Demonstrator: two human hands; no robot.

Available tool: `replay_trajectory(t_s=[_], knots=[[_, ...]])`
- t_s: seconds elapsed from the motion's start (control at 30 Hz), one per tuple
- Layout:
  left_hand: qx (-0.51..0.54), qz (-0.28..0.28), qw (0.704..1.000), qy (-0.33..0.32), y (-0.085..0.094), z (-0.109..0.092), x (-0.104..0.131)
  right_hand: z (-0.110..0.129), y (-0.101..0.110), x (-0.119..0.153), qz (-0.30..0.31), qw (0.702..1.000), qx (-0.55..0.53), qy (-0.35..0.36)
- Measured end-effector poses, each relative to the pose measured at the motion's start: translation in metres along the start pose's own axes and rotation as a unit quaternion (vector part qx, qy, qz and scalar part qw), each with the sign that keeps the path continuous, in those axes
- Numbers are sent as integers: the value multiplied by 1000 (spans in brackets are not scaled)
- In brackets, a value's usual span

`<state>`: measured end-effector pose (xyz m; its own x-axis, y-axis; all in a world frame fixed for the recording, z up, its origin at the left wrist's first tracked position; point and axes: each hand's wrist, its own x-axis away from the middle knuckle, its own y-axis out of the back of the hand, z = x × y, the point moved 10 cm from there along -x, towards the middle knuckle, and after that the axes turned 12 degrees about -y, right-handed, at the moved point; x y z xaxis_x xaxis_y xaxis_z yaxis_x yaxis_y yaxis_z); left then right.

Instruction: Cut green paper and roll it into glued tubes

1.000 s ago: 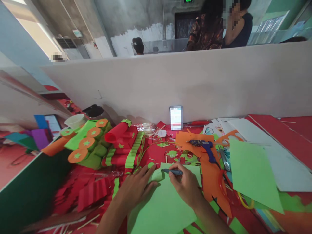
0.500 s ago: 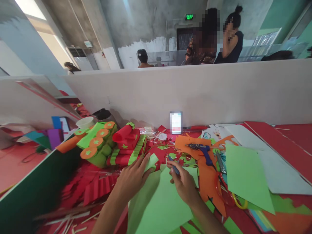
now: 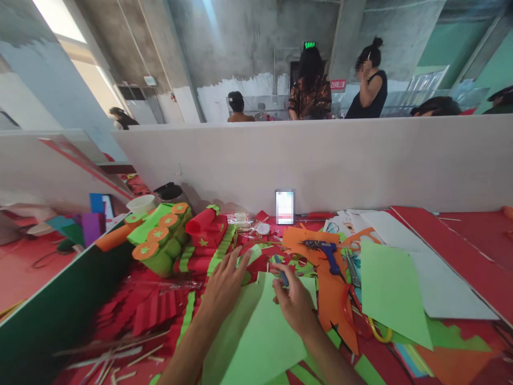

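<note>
1. My right hand (image 3: 298, 302) holds a blue-grey pen (image 3: 284, 275) above the far part of a large pale-green sheet (image 3: 256, 337), its fingers curled narrowly around the barrel.
2. My left hand (image 3: 224, 283) lies at the sheet's far left, fingers long and slightly parted, beside a small green paper piece (image 3: 255, 254). From my remote seat I cannot tell whether they grip it or merely touch it.
3. The large sheet rests flat on the red counter (image 3: 475, 235), directly between my forearms. Most of it looks whole; I can make out no pen line on it.
4. Farther left, green rolls (image 3: 170, 251) stand grouped, capped by orange discs (image 3: 157, 234) with green stars. I judge these assembled, along with the red rolls (image 3: 200, 220) trimmed in green beside them.
5. Work appears well advanced there, while the large sheet and a second green sheet (image 3: 395, 294) at right seem to await shaping. Loose red folded pieces (image 3: 154, 315) lie near my left forearm, apparently unattached.
6. A blue glue gun (image 3: 331, 255) rests on cut orange paper (image 3: 336, 299), and red-handled scissors (image 3: 352, 315) lie nearby; neither is in my hands. Beyond them, a lit phone (image 3: 285, 206) stands upright against the pale partition (image 3: 240, 160).
</note>
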<state>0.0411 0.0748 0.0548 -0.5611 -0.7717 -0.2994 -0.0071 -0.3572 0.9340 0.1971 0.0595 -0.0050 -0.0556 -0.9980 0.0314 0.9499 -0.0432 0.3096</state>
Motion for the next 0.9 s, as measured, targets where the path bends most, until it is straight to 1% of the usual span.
replay_trajectory(t_s=[0.13,0.27,0.33,0.43,0.5,0.6,0.67,0.83,0.9], knots=[[18,-19,1000,1,-4,-5,1,3,2,1,-13,1000,10,9],[28,-54,998,-19,-4,-10,-5,6,3,3,-20,1000,15,14],[25,-54,998,-32,-3,-13,-5,6,3,3,-17,1000,17,11],[36,-31,998,-49,-1,-16,1,5,2,4,-15,1000,25,7],[62,0,997,-55,-3,-18,8,5,2,4,-12,1000,26,7],[110,58,991,-50,-14,-19,19,5,1,3,-7,1000,22,4],[134,84,987,-34,-23,-17,26,5,-1,3,-1,1000,14,1],[162,125,979,2,-47,-7,39,2,-7,3,18,1000,-2,-14],[170,122,978,8,-50,-3,40,0,-8,3,20,1000,-1,-17]])
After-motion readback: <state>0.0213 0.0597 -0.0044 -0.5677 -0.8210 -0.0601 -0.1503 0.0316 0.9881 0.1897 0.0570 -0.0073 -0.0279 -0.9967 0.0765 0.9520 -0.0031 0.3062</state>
